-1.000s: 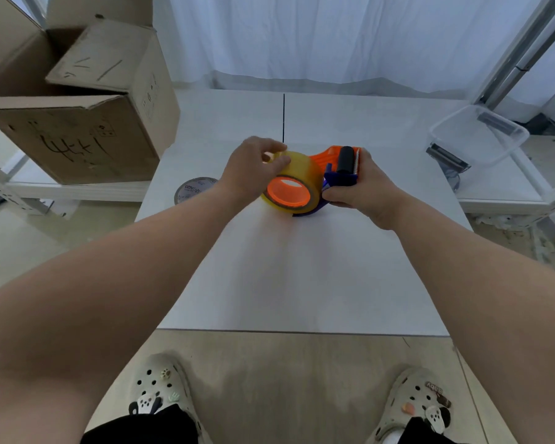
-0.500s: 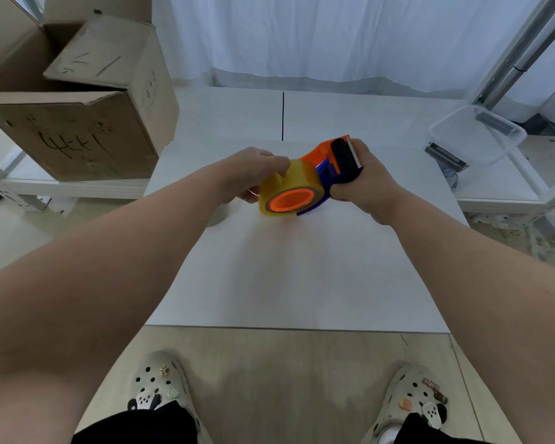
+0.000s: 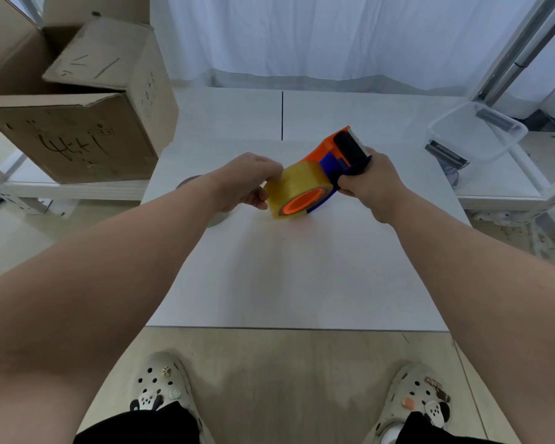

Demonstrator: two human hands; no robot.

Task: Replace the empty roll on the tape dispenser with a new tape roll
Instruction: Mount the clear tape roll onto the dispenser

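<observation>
While right hand (image 3: 369,184) grips dispenser (image 3: 339,148) | left hand (image 3: 244,184) pinches mounted tape roll (image 3: 297,186)

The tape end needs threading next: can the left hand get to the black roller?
Probably yes: the left hand grips the tape roll close by, and the black roller lies uncovered beside the right hand.

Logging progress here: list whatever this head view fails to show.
Head view:
- Grey round object: mostly behind the left forearm.
- Left hand fingertips: curled out of sight against the yellow translucent tape roll.
- Orange-and-blue plastic tape dispenser handle: inside the right hand.
</observation>
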